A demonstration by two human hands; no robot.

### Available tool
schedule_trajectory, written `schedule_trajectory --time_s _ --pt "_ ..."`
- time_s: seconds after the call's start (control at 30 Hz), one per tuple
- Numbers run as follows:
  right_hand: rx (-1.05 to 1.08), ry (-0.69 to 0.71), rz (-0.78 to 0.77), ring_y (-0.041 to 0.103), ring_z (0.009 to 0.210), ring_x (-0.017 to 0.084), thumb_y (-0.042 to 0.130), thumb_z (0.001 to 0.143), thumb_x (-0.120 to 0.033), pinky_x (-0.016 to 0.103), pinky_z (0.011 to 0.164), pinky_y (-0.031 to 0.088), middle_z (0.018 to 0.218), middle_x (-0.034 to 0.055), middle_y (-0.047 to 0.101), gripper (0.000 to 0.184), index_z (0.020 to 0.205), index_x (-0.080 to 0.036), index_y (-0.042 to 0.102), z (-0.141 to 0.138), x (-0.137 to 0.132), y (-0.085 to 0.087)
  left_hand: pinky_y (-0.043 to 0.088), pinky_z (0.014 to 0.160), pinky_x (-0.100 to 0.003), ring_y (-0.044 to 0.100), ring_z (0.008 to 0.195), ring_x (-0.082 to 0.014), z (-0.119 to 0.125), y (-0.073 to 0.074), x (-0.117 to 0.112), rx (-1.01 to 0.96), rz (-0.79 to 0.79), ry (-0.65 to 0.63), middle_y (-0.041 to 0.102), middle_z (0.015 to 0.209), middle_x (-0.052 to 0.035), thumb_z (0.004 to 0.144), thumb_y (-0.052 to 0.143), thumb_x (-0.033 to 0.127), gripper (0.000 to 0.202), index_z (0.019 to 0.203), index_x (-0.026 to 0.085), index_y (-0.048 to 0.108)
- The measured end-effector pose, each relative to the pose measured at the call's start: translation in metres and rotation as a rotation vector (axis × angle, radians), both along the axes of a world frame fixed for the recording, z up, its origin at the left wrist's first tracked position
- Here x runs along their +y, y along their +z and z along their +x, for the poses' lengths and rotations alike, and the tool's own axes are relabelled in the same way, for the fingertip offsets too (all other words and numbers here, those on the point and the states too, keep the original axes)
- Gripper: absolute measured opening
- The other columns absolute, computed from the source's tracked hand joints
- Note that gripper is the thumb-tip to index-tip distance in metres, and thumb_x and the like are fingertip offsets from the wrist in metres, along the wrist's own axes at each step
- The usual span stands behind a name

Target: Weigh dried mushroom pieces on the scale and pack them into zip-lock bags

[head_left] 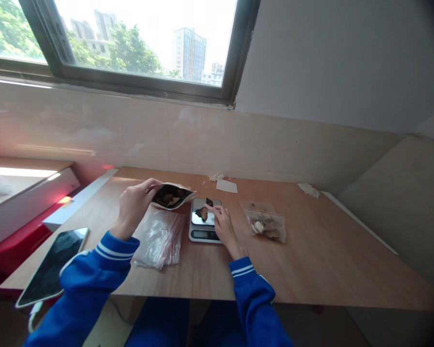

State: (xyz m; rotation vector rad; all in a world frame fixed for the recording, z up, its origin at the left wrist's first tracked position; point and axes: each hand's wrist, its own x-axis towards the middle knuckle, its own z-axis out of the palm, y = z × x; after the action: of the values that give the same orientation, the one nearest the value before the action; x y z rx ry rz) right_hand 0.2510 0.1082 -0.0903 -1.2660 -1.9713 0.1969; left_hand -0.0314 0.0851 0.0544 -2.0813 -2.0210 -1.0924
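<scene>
My left hand (135,205) grips the edge of an open pouch (173,196) whose mouth faces me, with dark brown dried pieces inside. On the kitchen scale (201,234) lie a few dark, curled dried slices (202,213). Over the right side of the scale's plate is my right hand (222,222), its index finger stretched out to the slices. The finger touches or nearly touches them; I cannot tell which. Part of the scale's front is covered by this hand. Below the pouch lies a stack of clear zip bags (159,238) with red seal lines.
Right of the scale, a zip bag (269,226) holds pale and brown dried slices. A tablet (54,265) with a white cable lies at the table's left edge. A white card (226,186) and crumpled tissue (308,190) lie near the wall.
</scene>
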Motion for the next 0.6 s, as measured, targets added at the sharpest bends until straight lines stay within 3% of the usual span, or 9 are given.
schedule_trajectory --time_s 0.1,0.23,0.33,0.4,0.5,0.6 --pt "0.171 -0.125 -0.013 0.052 0.099 0.022 0.035 0.083 -0.006 0.044 0.096 0.040 0.103 0.0091 0.057 0.060 0.141 -0.021 0.043 -0.002 0.013 -0.003 0.039 0.062 -0.024 0.067 0.078 -0.0182 0.001 0.000 -0.001 -0.008 -0.005 -0.002 0.075 0.088 0.0005 0.089 0.047 0.046 0.030 0.098 0.031 0.070" --pt "0.260 -0.159 -0.094 0.051 0.110 0.024 0.046 0.079 -0.015 0.048 0.101 0.039 0.115 0.0120 0.056 0.067 0.145 -0.017 0.032 -0.003 0.025 -0.012 0.039 0.062 -0.025 0.067 0.078 -0.0183 0.001 0.001 -0.003 -0.009 -0.011 0.002 0.075 0.089 0.0003 0.089 0.047 0.046 0.029 0.099 0.031 0.071" --pt "0.279 -0.127 -0.137 0.048 0.120 0.025 0.047 0.087 -0.029 0.046 0.103 0.039 0.126 0.0158 0.054 0.055 0.139 -0.015 0.041 0.001 0.024 -0.011 0.040 0.063 -0.025 0.067 0.078 -0.0185 0.000 0.001 -0.003 -0.020 -0.017 0.003 0.075 0.088 0.0000 0.089 0.048 0.046 0.029 0.098 0.030 0.071" --pt "0.305 -0.102 -0.140 0.048 0.123 0.024 0.037 0.094 -0.037 0.045 0.105 0.037 0.128 0.0154 0.054 0.046 0.132 -0.015 0.051 0.006 0.020 -0.006 0.040 0.063 -0.024 0.067 0.078 -0.0184 0.000 0.000 -0.004 -0.024 -0.018 0.005 0.075 0.089 0.0000 0.089 0.048 0.046 0.030 0.098 0.030 0.071" --pt "0.305 -0.087 -0.125 0.048 0.124 0.021 0.020 0.100 -0.040 0.044 0.109 0.033 0.128 0.0121 0.058 0.051 0.125 -0.019 0.059 0.011 0.020 0.004 0.040 0.063 -0.024 0.067 0.078 -0.0184 0.002 -0.001 -0.004 -0.016 -0.021 0.013 0.075 0.090 0.0002 0.089 0.048 0.046 0.029 0.099 0.031 0.071" --pt "0.173 -0.060 -0.137 0.050 0.123 0.022 0.020 0.101 -0.039 0.044 0.108 0.033 0.128 0.0098 0.060 0.051 0.121 -0.021 0.063 0.010 0.028 0.009 0.039 0.061 -0.025 0.067 0.080 -0.0197 0.004 0.000 -0.005 0.001 -0.024 0.024 0.075 0.090 0.0000 0.089 0.047 0.047 0.030 0.100 0.031 0.071"
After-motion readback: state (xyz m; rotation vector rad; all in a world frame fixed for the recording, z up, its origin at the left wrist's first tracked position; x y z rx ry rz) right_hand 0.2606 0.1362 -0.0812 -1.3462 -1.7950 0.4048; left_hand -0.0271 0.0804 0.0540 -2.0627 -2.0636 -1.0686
